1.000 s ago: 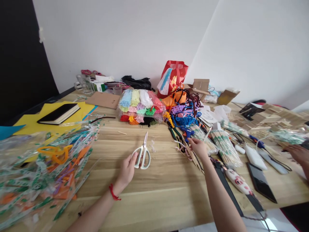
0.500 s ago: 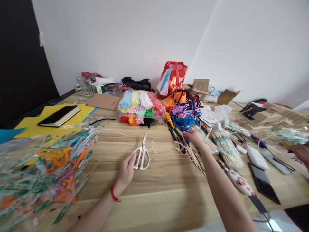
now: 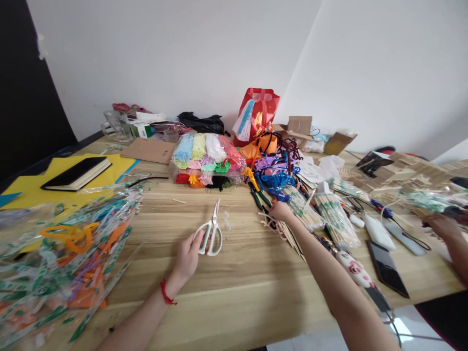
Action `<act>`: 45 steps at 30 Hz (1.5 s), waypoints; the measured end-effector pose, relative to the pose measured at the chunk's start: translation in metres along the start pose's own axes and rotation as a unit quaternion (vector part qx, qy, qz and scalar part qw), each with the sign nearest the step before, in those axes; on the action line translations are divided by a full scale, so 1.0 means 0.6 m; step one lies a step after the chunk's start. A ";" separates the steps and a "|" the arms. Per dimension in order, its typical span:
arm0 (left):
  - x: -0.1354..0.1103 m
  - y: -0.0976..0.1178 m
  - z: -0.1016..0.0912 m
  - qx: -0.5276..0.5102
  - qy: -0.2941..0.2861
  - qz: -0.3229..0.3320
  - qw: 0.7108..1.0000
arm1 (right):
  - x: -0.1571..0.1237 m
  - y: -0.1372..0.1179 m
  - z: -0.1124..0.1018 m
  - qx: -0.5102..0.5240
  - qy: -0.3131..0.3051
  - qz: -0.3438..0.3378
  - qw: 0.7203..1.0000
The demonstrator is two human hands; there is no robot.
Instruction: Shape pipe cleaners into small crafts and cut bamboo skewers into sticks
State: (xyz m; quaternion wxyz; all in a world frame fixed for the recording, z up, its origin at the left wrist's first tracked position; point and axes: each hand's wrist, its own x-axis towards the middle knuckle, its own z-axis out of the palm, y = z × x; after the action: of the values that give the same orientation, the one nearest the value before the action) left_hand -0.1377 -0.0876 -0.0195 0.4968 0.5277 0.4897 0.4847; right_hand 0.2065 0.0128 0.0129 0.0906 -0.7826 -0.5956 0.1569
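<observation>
White-handled scissors [image 3: 209,235] are in my left hand [image 3: 187,256], gripped by one handle loop; the blades point away from me over the table. My right hand [image 3: 281,212] reaches down among the tools, its fingers bent together, and what they hold is hidden. Right beside it are green-handled pliers [image 3: 260,196], loose wooden sticks [image 3: 289,236] and curly pale pink strips [image 3: 269,222]. A blue fuzzy bundle [image 3: 276,181] sits just beyond. Small clear scraps [image 3: 227,222] lie near the scissor blades.
A bag of colourful pipe cleaners [image 3: 208,158] stands ahead. Plastic wrappers [image 3: 80,253] and a black notebook [image 3: 77,173] lie left. To the right are bagged sticks [image 3: 334,217], a phone [image 3: 387,268] and a power bank [image 3: 379,231]. Another person's hand [image 3: 442,225] works at far right.
The view has shifted slightly, so everything sits a little further left. My left hand still holds the scissors; my right hand stays low among the sticks and pliers.
</observation>
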 end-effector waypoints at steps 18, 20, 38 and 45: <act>-0.002 0.012 0.004 -0.022 0.012 0.003 1.000 | -0.034 -0.031 -0.093 0.379 0.275 0.034 0.883; -0.005 0.014 0.004 -0.042 0.013 0.001 0.999 | -0.054 -0.065 -0.074 0.432 0.263 0.029 0.862; -0.044 0.063 0.003 -0.109 -0.078 -0.043 0.990 | -0.191 -0.205 0.084 0.767 -0.233 -0.102 0.589; -0.043 0.056 -0.002 -0.068 -0.057 -0.041 0.995 | -0.199 -0.202 0.076 0.760 -0.256 -0.164 0.574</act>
State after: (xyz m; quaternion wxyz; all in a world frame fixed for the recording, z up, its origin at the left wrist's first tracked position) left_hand -0.1390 -0.1140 0.0138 0.5783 0.4991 0.4473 0.4653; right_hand 0.0520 -0.0707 0.0265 0.5201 -0.2421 -0.3742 0.7286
